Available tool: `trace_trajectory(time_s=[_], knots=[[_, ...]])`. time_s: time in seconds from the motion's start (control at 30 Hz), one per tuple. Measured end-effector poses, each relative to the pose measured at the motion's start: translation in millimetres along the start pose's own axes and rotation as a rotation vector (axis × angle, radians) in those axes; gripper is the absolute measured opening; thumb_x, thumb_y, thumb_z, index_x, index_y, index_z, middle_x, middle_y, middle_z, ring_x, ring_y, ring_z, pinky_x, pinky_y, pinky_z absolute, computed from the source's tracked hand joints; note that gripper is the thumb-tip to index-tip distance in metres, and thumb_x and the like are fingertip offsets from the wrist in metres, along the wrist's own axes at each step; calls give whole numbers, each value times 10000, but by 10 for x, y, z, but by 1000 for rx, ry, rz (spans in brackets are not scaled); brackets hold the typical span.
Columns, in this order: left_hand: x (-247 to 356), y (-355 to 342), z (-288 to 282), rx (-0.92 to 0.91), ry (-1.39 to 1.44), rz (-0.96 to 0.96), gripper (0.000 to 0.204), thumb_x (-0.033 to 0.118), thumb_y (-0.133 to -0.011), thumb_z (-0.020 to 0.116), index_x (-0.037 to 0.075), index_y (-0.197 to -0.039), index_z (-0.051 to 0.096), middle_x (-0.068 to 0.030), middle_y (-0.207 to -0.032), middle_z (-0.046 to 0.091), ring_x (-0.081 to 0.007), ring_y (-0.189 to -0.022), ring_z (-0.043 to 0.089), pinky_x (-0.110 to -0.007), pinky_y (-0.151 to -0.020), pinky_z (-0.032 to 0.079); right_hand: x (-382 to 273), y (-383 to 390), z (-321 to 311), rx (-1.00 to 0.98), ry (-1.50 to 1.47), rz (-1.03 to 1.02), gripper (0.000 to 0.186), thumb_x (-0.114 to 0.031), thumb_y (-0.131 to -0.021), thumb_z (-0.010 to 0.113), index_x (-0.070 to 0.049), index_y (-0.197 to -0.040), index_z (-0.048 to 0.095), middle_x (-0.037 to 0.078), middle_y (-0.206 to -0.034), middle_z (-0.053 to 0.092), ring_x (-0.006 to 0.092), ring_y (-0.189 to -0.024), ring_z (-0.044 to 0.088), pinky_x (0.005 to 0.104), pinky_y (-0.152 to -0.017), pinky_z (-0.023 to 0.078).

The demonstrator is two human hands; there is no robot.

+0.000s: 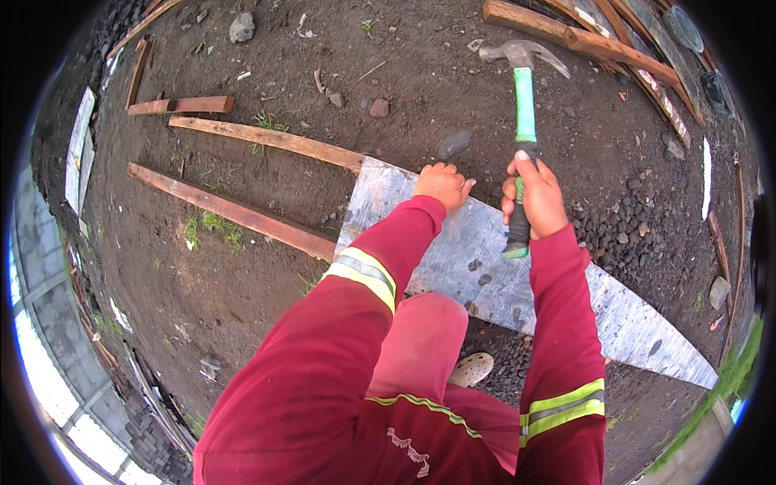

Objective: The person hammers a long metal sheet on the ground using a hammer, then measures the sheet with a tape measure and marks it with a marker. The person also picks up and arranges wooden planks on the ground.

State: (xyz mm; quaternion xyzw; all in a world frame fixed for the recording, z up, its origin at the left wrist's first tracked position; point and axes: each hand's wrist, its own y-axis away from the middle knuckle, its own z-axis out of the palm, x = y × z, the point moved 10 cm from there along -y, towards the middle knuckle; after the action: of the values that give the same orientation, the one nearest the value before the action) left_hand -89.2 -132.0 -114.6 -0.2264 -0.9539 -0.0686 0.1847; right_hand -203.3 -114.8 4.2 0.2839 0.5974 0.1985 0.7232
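Observation:
My right hand [535,196] is wrapped round the grip of a claw hammer [525,105], which has a green and black handle. The hammer's steel head points away from me, above the far edge of a long grey mottled panel [485,267]. Against that far edge rests my left hand [444,187], its fingers curled and pressed together; whatever they hold is hidden. Beneath the panel's left end run two wooden strips, a far one [275,139] and a near one [234,210], both stretching left over the soil. My knee [424,331] is by the panel's near edge.
More lumber [582,40] is piled at the far right. Short wood offcuts [182,105] lie at the far left. Gravel [618,226] is heaped beyond the panel on the right. Stones, including a pale one [242,28], dot the dark soil. A clog [471,369] shows below the panel.

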Motion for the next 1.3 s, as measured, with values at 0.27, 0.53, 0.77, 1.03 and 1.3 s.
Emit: trace_trajectory(time_s=[0.27,0.53,0.77,1.03,1.3], knots=[[-734,103,714,-277,195,-539,353,495,-779,555,156,-739,646,-44,-807,601,-232,-762,584,-382,-679,453,568,-165,1038,-356,803,237,288,-303,-874,514,-17,-908,531,68,-618,565,153,-470,551,309,-397,456],[123,-36,-163,60,-124,57,384,369,-855,520,58,-647,607,-135,-737,602,-330,-724,591,-441,-667,457,589,935,72,216,569,-409,202,-216,-861,567,-20,-896,531,46,-591,558,138,-484,554,270,-516,461],[125,-68,-136,56,-142,48,403,387,-872,486,76,-661,633,-86,-751,599,-286,-762,578,-424,-676,442,1942,2109,-1461,757,5,116,258,-206,-848,616,-17,-696,527,5,-499,473,97,-395,456,267,-389,363],[137,-73,-139,113,-175,60,417,382,-878,484,60,-650,616,-104,-730,586,-302,-754,582,-428,-682,452,1401,2538,-2059,972,-231,-465,214,-175,-873,596,-33,-753,489,37,-539,484,112,-413,457,260,-407,396],[110,-82,-86,62,-179,50,406,383,-871,491,71,-656,637,-97,-747,603,-294,-759,591,-425,-682,452,2314,2026,-1860,966,2,15,261,-181,-824,646,-24,-673,500,23,-525,498,115,-416,469,285,-416,384]])
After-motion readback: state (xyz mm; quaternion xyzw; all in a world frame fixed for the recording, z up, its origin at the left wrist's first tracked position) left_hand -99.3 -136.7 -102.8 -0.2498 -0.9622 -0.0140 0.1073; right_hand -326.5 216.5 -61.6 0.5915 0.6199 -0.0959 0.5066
